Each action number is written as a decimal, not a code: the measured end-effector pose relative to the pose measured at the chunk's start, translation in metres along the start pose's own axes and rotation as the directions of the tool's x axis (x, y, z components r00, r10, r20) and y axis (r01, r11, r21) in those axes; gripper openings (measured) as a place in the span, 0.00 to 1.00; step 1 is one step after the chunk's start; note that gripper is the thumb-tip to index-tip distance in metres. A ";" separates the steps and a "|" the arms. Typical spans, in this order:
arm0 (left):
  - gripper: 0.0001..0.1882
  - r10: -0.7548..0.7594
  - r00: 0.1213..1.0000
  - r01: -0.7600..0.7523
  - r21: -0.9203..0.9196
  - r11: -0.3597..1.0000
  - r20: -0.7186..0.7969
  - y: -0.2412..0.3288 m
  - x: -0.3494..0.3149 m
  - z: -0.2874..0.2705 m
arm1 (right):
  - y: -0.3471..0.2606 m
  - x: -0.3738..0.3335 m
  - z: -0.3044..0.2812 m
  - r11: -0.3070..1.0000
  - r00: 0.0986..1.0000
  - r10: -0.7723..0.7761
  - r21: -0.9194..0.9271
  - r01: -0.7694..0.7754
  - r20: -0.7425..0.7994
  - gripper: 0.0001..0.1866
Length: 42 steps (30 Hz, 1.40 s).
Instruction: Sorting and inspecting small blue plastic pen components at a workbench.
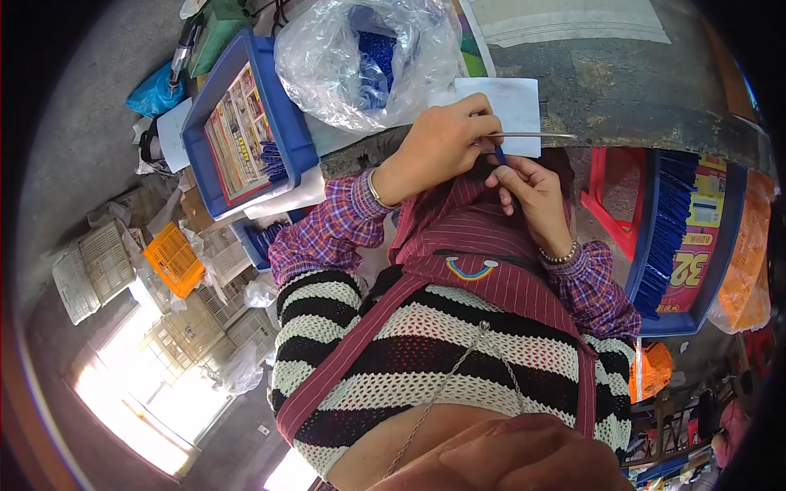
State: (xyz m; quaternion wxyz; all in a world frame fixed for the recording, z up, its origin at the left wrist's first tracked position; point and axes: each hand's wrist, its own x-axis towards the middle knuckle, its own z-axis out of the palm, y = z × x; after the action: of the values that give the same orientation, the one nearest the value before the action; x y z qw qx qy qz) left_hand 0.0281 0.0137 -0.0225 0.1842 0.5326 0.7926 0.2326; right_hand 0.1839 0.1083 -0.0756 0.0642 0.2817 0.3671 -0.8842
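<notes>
My left hand (442,147) is closed at the table's near edge, with a thin pointed metal rod (536,134) sticking out from its fingers to the right. Just below it, my right hand (534,190) pinches a small blue strip (501,154) between thumb and fingers. The strip's upper end reaches up to the left fingertips; whether they grip it too, I cannot tell. Behind the hands lies a white sheet of paper (516,102). To its left sits a clear plastic bag (327,78) with many small blue pieces (377,61) inside.
A blue tray (304,151) with printed cards and blue strips stands at the left. At the right, another blue tray (731,254) holds blue strips beside a red frame (626,209). The worn dark table edge (630,139) runs in front of me. Crates (173,260) are stacked lower left.
</notes>
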 end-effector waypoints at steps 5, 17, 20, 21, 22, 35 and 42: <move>0.04 -0.310 0.944 0.233 -0.892 0.387 0.112 0.010 0.000 -0.034 | -0.002 -0.002 0.003 1.000 1.000 -0.003 0.005 0.003 -0.004 0.13; 0.08 -0.077 0.996 0.050 -0.483 0.874 -0.037 0.017 -0.006 -0.039 | 0.000 0.000 0.002 1.000 1.000 -0.023 -0.009 0.023 -0.003 0.13; 0.12 -0.046 0.997 0.020 -0.358 0.934 -0.065 0.006 -0.011 -0.013 | 0.001 0.000 0.003 1.000 1.000 -0.015 -0.011 0.015 -0.005 0.13; 0.12 -0.025 0.998 0.010 -0.255 0.967 -0.058 0.004 -0.013 -0.006 | 0.000 0.001 0.003 1.000 1.000 -0.018 -0.016 0.018 -0.004 0.13; 0.12 -0.005 0.999 -0.003 -0.152 0.988 -0.051 0.004 -0.014 -0.001 | 0.000 0.001 0.003 1.000 1.000 -0.020 -0.023 0.020 -0.005 0.13; 0.11 0.218 0.973 -0.210 0.099 0.973 -0.075 -0.001 -0.012 0.006 | 0.003 0.000 0.001 0.999 1.000 -0.021 0.025 0.021 -0.016 0.09; 0.06 -0.089 0.996 0.073 -0.354 0.932 -0.030 -0.001 -0.007 -0.003 | -0.002 0.000 0.003 1.000 1.000 -0.002 -0.007 0.002 -0.015 0.12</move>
State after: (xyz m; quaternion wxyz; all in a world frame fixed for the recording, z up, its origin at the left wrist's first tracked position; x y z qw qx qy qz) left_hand 0.0285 0.0065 -0.0200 0.2679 0.4524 0.7634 0.3752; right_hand 0.1825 0.1077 -0.0729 0.0616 0.2877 0.3707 -0.8809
